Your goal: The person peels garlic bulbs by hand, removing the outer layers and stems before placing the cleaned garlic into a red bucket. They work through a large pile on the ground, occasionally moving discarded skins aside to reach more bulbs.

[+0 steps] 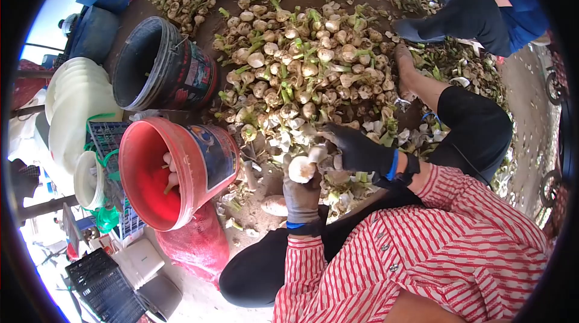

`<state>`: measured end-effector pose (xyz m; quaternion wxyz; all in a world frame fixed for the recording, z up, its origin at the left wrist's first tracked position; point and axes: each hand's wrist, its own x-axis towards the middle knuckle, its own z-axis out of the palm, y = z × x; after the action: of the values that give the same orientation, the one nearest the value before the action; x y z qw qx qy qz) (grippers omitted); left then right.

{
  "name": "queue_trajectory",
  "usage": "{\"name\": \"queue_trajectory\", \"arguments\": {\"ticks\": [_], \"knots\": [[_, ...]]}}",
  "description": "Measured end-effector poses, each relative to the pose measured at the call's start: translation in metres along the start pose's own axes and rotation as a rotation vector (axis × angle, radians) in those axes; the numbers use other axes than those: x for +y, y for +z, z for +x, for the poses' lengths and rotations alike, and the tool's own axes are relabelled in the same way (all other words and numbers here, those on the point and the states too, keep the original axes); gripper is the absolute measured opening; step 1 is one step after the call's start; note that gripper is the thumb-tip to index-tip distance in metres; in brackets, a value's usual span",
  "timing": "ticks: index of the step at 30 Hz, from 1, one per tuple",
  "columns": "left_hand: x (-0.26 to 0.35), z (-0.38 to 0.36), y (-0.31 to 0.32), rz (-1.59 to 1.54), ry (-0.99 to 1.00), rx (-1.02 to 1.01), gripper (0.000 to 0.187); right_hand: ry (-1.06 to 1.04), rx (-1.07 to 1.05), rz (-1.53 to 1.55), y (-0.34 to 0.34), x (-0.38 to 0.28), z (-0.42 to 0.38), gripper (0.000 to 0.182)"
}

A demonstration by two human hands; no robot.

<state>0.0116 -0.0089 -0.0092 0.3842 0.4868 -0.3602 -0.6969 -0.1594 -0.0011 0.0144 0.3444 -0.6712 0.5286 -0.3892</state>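
My left hand [301, 200], in a grey glove, is closed around a whitish garlic bulb [301, 169] and holds it up in front of the pile. Just to its right is my right hand [365, 151] in a dark glove, its fingers bent toward the bulb. A pale blurred piece [317, 153] shows by those fingertips; whether it is loose skin or part of the bulb I cannot tell. Beyond both hands lies a big heap of garlic bulbs [307, 63] with green stems. Peeled-off skins [289, 136] are scattered below the hands.
A red bucket [205, 160] lies tipped toward the left, a few garlic bulbs [172, 175] inside. Behind it leans a black bucket [163, 66]. A red mesh sack [196, 241], a black crate [105, 287] and white tubs [84, 106] stand left. Another person's leg [464, 21] reaches in upper right.
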Motion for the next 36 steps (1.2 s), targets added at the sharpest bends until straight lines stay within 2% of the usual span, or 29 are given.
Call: {"name": "queue_trajectory", "arguments": {"ticks": [1,2,3,5,6,7,9,10,11,12,14,16,17,18,19,20,21,23,24,25,26,27,29,30,31,32,34,35,36], "knots": [[-0.007,0.003,-0.007,-0.268,-0.198,0.005,0.029,-0.25,0.192,-0.001,0.005,0.006,0.002,0.042],[-0.014,0.006,-0.014,-0.536,-0.394,0.064,0.032,-0.139,0.039,0.139,0.003,0.003,-0.004,0.03],[-0.03,0.011,-0.028,0.039,0.052,-0.025,0.033,-0.138,0.038,0.141,0.006,-0.002,-0.007,0.03],[-0.007,0.01,-0.025,-0.074,0.11,-0.048,0.034,0.171,-0.43,0.503,0.016,-0.014,-0.015,0.021],[0.004,0.01,-0.023,-0.13,0.138,-0.062,0.037,-0.135,-0.384,0.39,0.021,-0.01,-0.018,0.036],[0.021,0.017,-0.036,-0.677,-0.263,-0.141,0.043,0.1,-0.49,0.294,0.018,-0.006,-0.029,0.051],[0.055,0.026,-0.054,-1.05,-0.107,-0.095,0.045,0.091,-0.416,-0.033,0.02,0.03,-0.032,0.06],[0.092,0.015,-0.036,-1.08,0.042,-0.087,0.045,0.11,-0.254,-0.226,0.016,0.055,-0.031,0.056],[0.112,0.012,-0.031,-1.085,0.137,-0.063,0.045,0.312,-0.147,-0.226,-0.002,0.065,-0.014,0.046],[0.133,0.008,-0.026,-1.091,0.233,-0.039,0.045,0.618,-0.121,-0.444,-0.009,0.092,-0.002,0.032],[0.133,0.012,-0.024,-0.938,0.25,0.014,0.044,0.349,0.311,-0.67,-0.035,0.143,0.005,0.025],[0.105,0.024,-0.018,-0.649,0.019,0.108,0.04,0.416,0.234,-1.01,-0.051,0.176,0.02,0.024],[0.088,0.023,-0.012,-0.608,-0.066,-0.012,0.036,0.414,0.235,-1.008,-0.052,0.207,0.018,0.024],[0.08,0.022,0.003,-0.599,-0.153,-0.004,0.035,0.243,0.325,-1.002,-0.048,0.244,0.011,0.024],[0.072,0.021,0.013,-0.524,-0.196,-0.005,0.034,0.065,0.413,-0.991,-0.046,0.264,0.01,0.025],[0.058,0.025,0.014,-0.537,-0.182,-0.126,0.033,0.132,0.31,-1.156,-0.051,0.253,0.016,0.022],[0.045,0.023,0.015,-0.384,-0.162,-0.062,0.036,0.127,0.301,-1.149,-0.053,0.241,0.018,0.022],[0.028,0.022,0.017,0.102,-0.015,-0.124,0.043,0.338,0.17,-0.729,-0.055,0.212,0.021,0.02],[0.028,0.025,0.024,0.104,-0.107,-0.086,0.048,0.413,0.048,-0.592,-0.054,0.193,0.022,0.022],[0.028,0.028,0.03,0.106,-0.199,-0.044,0.053,0.345,-0.006,-0.492,-0.054,0.165,0.022,0.029],[0.005,0.034,0.027,0.517,0.094,-0.074,0.059,0.344,-0.162,-0.41,-0.055,0.142,0.025,0.03],[-0.008,0.039,0.025,0.64,0.263,-0.096,0.07,0.342,-0.317,-0.324,-0.054,0.118,0.03,0.032],[0.0,0.034,0.031,0.808,0.365,-0.165,0.066,0.477,-0.425,-0.139,-0.061,0.055,0.044,0.033],[-0.003,0.032,0.026,0.81,0.366,-0.16,0.066,0.612,-0.525,0.04,-0.061,0.038,0.046,0.034],[-0.004,0.033,0.023,0.471,0.243,-0.15,0.063,0.606,-0.526,0.038,-0.056,0.037,0.042,0.034],[-0.004,0.033,0.02,0.132,0.122,-0.14,0.06,0.562,-0.38,0.373,-0.051,0.041,0.037,0.036],[0.012,0.024,0.022,0.016,0.082,-0.091,0.055,0.437,-0.074,1.022,-0.044,0.042,0.03,0.039],[0.02,0.02,0.025,-0.098,0.032,-0.047,0.051,0.429,-0.079,1.018,-0.039,0.037,0.028,0.039],[0.015,0.019,0.024,-0.045,0.11,-0.05,0.048,0.382,-0.074,0.689,-0.031,0.029,0.024,0.032]]}}
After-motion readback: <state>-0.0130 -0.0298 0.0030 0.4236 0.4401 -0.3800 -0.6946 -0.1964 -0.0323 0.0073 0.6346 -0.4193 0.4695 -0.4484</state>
